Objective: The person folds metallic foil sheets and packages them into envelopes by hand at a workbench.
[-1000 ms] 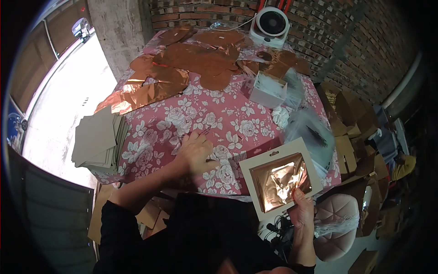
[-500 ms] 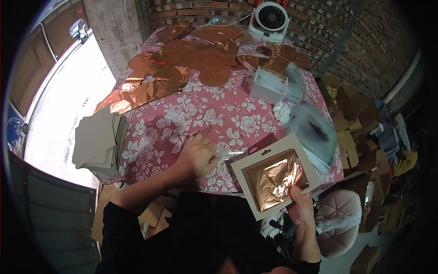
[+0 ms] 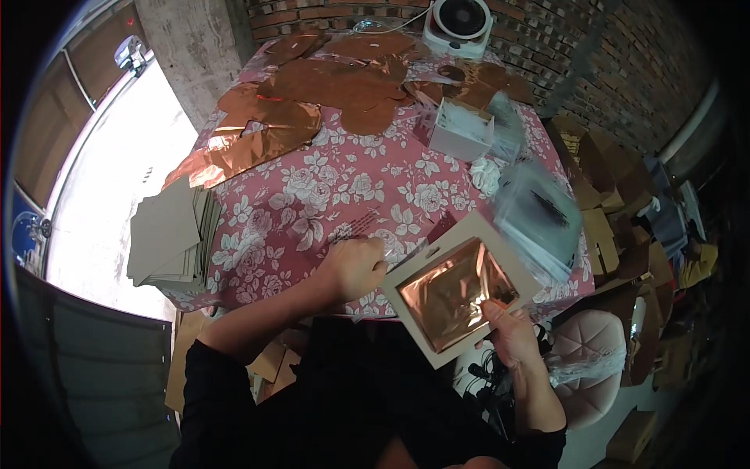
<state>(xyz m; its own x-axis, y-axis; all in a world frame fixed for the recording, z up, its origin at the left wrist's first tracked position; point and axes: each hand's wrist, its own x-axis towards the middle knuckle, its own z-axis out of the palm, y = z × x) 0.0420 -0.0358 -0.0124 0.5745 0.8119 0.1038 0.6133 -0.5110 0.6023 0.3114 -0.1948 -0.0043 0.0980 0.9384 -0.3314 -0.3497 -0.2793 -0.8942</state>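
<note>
My right hand (image 3: pixel 509 334) grips the lower right side of a beige card frame (image 3: pixel 432 351) with shiny copper foil (image 3: pixel 461 293) in its window. The thumb lies on the foil. Beside the frame's left corner, my left hand (image 3: pixel 355 268) is closed low over the flowered cloth. What its fingers hold, if anything, is hidden. A clear plastic bag (image 3: pixel 361 227) with small printed text lies flat just beyond it.
Beige cards (image 3: pixel 164 234) are stacked at the left. Copper foil sheets (image 3: pixel 332 86) cover the far side. At the right are a white box (image 3: pixel 461 134), clear bags (image 3: pixel 537 215), a padded stool (image 3: pixel 590 359) and cartons (image 3: pixel 598 250). A heater (image 3: pixel 459 23) stands at the back.
The card frame has tilted and moved slightly left, towards my left hand. My left hand has turned and its fingers have closed in near the frame's corner. The view has shifted slightly.
</note>
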